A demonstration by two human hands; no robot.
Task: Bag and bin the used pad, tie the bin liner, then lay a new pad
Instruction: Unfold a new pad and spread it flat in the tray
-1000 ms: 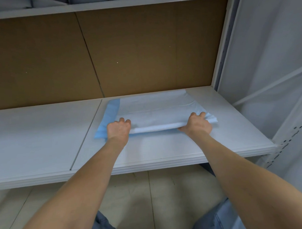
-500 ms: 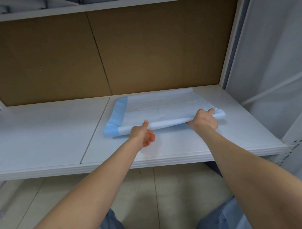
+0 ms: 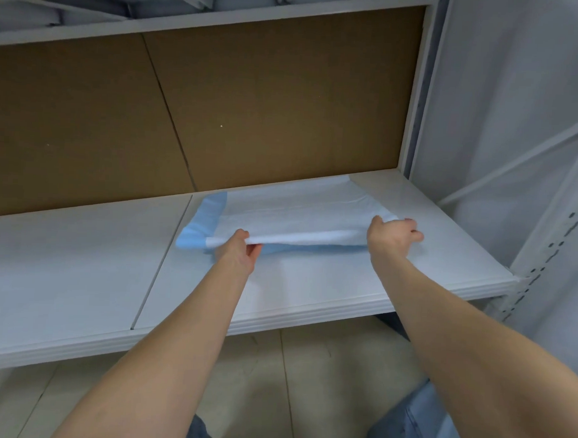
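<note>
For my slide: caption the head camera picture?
Left hand and right hand hold the near edge of the pad above the shelf.

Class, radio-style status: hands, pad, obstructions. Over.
Left hand pinches pad near edge; right hand grips its right corner. Near edge lifted off shelf. No obstruction seen.

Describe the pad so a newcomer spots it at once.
Start at the white shelf backed by brown board. On its right panel lies the pad, near edge pinched by the left hand and right hand. Only it has a blue border.
</note>
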